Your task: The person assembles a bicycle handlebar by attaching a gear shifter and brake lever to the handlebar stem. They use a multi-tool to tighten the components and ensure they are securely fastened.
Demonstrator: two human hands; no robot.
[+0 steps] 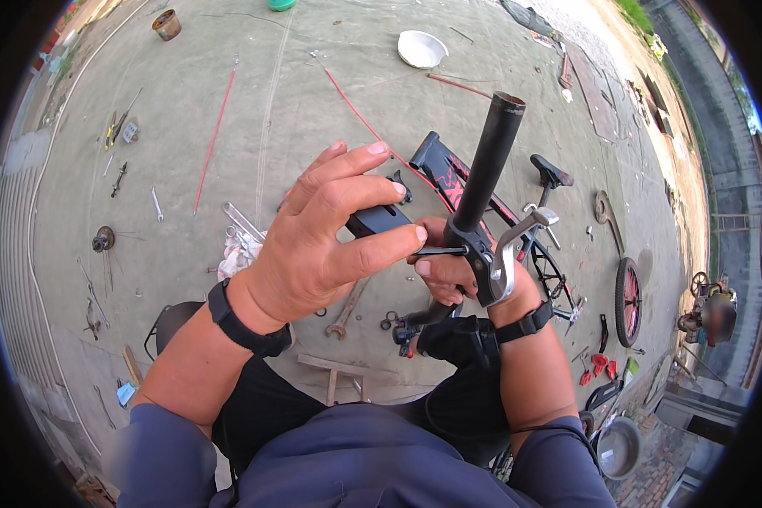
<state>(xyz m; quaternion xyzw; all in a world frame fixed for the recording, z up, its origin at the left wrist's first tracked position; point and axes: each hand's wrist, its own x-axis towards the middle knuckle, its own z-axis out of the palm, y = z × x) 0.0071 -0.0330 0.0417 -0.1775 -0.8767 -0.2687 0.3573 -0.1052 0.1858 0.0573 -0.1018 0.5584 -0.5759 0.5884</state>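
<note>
Between the thumb and fingers of my left hand (322, 220) is a black folding hex key tool (377, 220). Its thin key reaches a black clamp (481, 267) that carries a silver brake lever (516, 245). The clamp sits around a black handlebar tube (489, 161), whose open end points up and away from me. My right hand (449, 269) is closed around the bar beside the clamp, its fingers partly hidden behind it. Lower down, a bend of the bar carries another black fitting (405, 330) with a red part, over my knees.
Beyond my hands a black and red bicycle frame (449, 173) lies on the grey ground sheet (313, 110). Right of it are a saddle (552, 172) and a small wheel (627, 300). Wrenches (347, 311), a white basin (422, 49) and red cables (216, 140) lie around.
</note>
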